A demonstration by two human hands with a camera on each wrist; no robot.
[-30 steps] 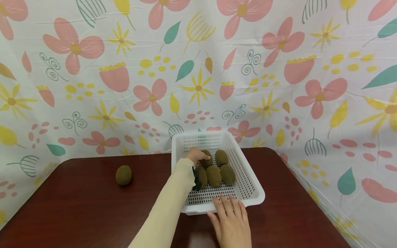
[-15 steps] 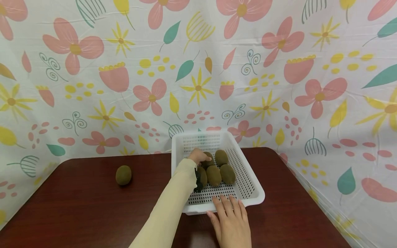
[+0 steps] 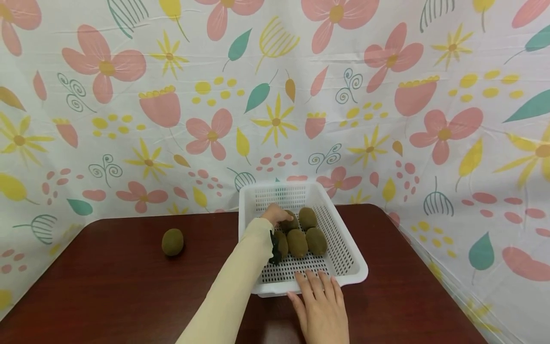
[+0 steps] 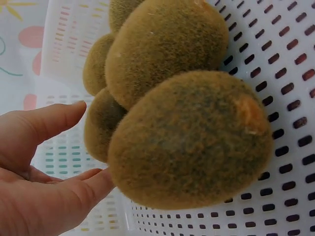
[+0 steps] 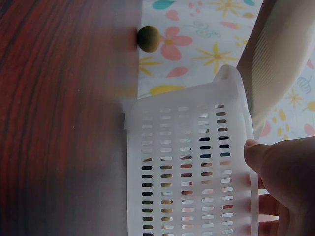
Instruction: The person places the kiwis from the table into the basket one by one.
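A white perforated plastic basket (image 3: 350,239) holds several brown kiwis, set in two rows. My left hand (image 3: 273,215) reaches in over the left side and holds the back-row kiwi (image 3: 290,221), thumb on the near side. In the left wrist view, thumb and fingers of the left hand (image 4: 49,196) stand on either side of that kiwi (image 4: 100,128); a front-row kiwi (image 4: 192,142) partly hides it. My right hand (image 3: 321,313) holds the basket's near rim, its fingers over the edge and the thumb (image 5: 253,152) outside.
One kiwi (image 3: 173,242) lies on the dark red-brown table (image 3: 107,286), left of the basket. A flower-patterned cloth (image 3: 275,157) hangs right behind the table and along its sides. My left sleeve (image 3: 232,282) crosses the basket's left rim, with a black device at the wrist.
My left hand has shifted slightly right with the kiwi, toward the kiwi beside it in the back row. The right hand has stayed on the rim.
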